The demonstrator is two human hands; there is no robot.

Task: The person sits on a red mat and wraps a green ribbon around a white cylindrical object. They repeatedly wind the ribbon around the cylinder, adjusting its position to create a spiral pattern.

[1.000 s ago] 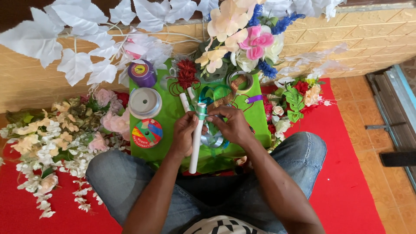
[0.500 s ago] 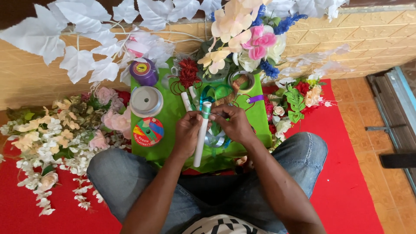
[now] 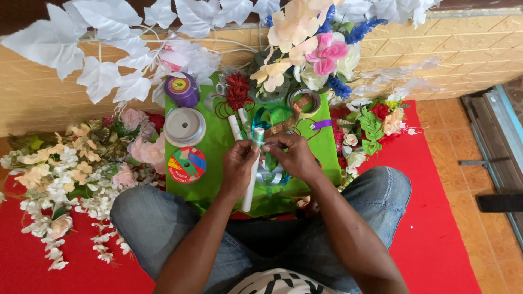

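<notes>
- A white stick (image 3: 251, 171) (a slim tube, slightly tilted from upright in the view) is held over a green sheet (image 3: 218, 147), its lower end near the lap, its top end between the two hands.
- The left hand (image 3: 238, 166) is closed around the stick's upper part; fingers are wrapped on it, grip clamped.
- The right hand (image 3: 296, 155) is pinched at the stick's top, where a teal ribbon (image 3: 260, 139) is pressed against it; thumb and fingertips are together on ribbon and stick.
- More teal ribbon is looped just past the hands, and a pale blue ribbon coil (image 3: 272, 175) is seen under the right hand.
- Two more white sticks (image 3: 235, 126) are laid on the green sheet just beyond the left hand.
- Left part of the sheet: a purple ribbon spool (image 3: 182, 90), a grey-white spool (image 3: 184, 126), and a flat spool with a multicoloured label (image 3: 187, 164), lined up from far to near.
- A red artificial flower (image 3: 237, 90) is set at the sheet's far edge; a bouquet of cream, pink and blue flowers (image 3: 305, 49) stands behind it.
- The sheet is spread on a red mat (image 3: 447, 218) on the floor (no desk in view).
- A pile of pink and white artificial flowers (image 3: 71, 169) is on the left, more flowers (image 3: 376, 125) on the right.
- White artificial leaves (image 3: 98, 49) are leaned on the tan wall.
- The person's legs, in jeans (image 3: 147, 218), are crossed below the sheet.
</notes>
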